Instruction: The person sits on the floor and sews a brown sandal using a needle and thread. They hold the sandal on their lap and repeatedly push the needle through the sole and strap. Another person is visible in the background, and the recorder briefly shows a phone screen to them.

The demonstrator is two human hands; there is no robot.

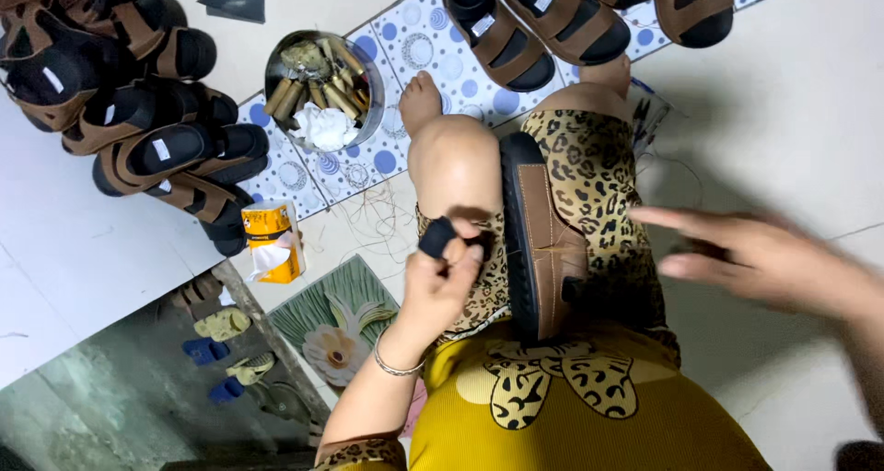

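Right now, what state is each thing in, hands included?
Left hand: closed, pinching a small black piece.
Right hand: open, fingers spread, blurred, holding nothing.
Sandal: on its side across the lap, strap fastened.
Metal bowl: upright, full of tools and white cloth.
Orange box: open, white tissue sticking out.
Sandal pile: heaped on the floor.

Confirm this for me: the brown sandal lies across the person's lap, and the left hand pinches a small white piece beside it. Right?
Not quite. In the head view the small piece pinched by the left hand is black, not white. The brown sandal does lie across the lap beside it.
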